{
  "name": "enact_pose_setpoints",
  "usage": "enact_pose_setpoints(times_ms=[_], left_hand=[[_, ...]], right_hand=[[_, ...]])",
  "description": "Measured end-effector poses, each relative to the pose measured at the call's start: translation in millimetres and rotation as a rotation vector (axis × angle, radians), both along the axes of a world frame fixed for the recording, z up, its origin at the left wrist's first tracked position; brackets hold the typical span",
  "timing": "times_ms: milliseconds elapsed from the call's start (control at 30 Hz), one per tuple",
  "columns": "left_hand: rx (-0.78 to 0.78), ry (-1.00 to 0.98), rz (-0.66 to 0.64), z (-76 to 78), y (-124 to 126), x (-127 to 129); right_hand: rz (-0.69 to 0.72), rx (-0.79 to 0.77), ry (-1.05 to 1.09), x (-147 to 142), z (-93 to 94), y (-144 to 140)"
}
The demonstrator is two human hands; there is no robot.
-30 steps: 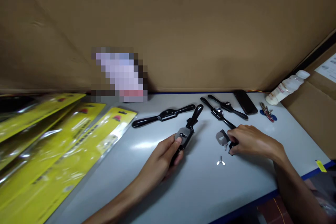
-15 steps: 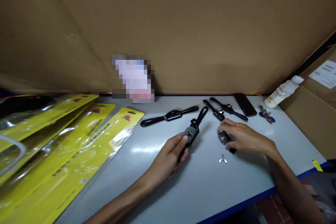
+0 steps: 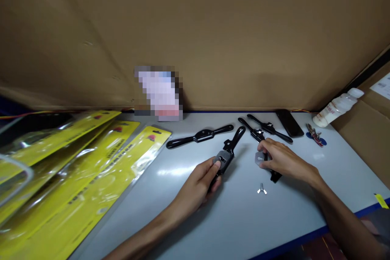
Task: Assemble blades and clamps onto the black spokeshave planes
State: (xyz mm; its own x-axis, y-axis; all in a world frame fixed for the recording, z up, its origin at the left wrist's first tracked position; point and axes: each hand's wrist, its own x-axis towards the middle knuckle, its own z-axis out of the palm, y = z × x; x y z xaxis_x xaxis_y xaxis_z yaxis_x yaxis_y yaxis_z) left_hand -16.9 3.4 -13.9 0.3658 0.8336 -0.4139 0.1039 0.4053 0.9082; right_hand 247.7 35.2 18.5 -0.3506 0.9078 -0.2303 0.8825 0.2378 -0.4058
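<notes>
My left hand (image 3: pixel 207 178) is closed around the lower handle of a black spokeshave (image 3: pixel 235 142). Its thumb presses a grey slotted blade (image 3: pixel 222 159) onto the tool's body. To the right, my right hand (image 3: pixel 278 156) pinches a small grey metal plate (image 3: pixel 259 158) with a keyhole slot, just above the table. A black piece (image 3: pixel 276 176) shows partly from under that hand; the rest of it is hidden. A silver wing screw (image 3: pixel 261 189) lies on the table between my forearms.
More black spokeshaves (image 3: pixel 201 134) lie toward the back. Yellow blister packs (image 3: pixel 122 162) cover the left side. A phone (image 3: pixel 289 122), keys (image 3: pixel 316 135) and a bottle (image 3: pixel 338 107) sit at the back right. Cardboard (image 3: pixel 213 40) walls the rear of the table (image 3: pixel 189 227).
The view has shifted slightly, moving everything a little to the right. In my right hand the plate now shows flatter and lighter, its slot plainer. My left hand keeps its hold on the spokeshave.
</notes>
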Motion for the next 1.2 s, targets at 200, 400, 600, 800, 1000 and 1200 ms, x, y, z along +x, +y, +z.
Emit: enact_pose_setpoints(times_ms=[200,400,600,800,1000,1200], left_hand=[[0.011,0.003,-0.002,1.1,-0.9,0.3],[-0.005,0.034,-0.020,-2.9,0.6,-2.5],[-0.006,0.038,-0.031,-11.0,2.1,-4.6],[0.000,0.066,-0.037,0.5,0.4,-1.5],[0.005,0.083,-0.107,6.1,2.2,-1.4],[0.018,0.123,-0.287,7.2,0.0,-1.1]], right_hand=[[-0.017,0.003,0.021,-3.7,-4.6,-0.3],[-0.026,0.215,0.075,-1.6,14.6,2.6],[0.028,0.055,-0.134,8.9,31.9,-8.4],[0.090,-0.013,-0.290,0.2,22.0,-16.0],[0.190,0.055,0.023,-6.6,21.8,-13.1],[0.107,0.121,0.510,-33.5,32.4,-26.3]])
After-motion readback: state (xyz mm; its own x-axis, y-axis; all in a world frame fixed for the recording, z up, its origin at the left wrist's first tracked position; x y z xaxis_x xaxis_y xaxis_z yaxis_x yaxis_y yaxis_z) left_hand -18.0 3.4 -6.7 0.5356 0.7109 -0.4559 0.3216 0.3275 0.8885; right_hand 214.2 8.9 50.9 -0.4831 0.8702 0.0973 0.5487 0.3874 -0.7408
